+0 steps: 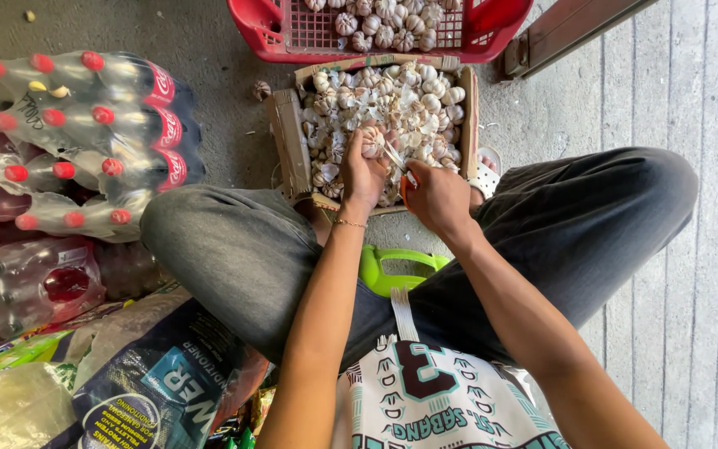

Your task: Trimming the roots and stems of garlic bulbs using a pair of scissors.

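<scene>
My left hand (pixel 361 170) is closed around a garlic bulb (pixel 372 141), held over a cardboard box (pixel 291 145) full of garlic bulbs and papery skins. My right hand (pixel 434 195) sits just to the right of it, fingers pinched near a strip of white skin coming off the bulb; a small tool may be in it, but I cannot tell. Both forearms reach forward between my knees in grey trousers. A thin bracelet circles my left wrist.
A red plastic basket (pixel 268 37) with more garlic stands beyond the box. Shrink-wrapped packs of dark soda bottles with red caps (pixel 85 125) lie at left. Printed sacks (pixel 159 374) sit at lower left. A green plastic stool (pixel 392 270) shows under me. Plank flooring runs along the right.
</scene>
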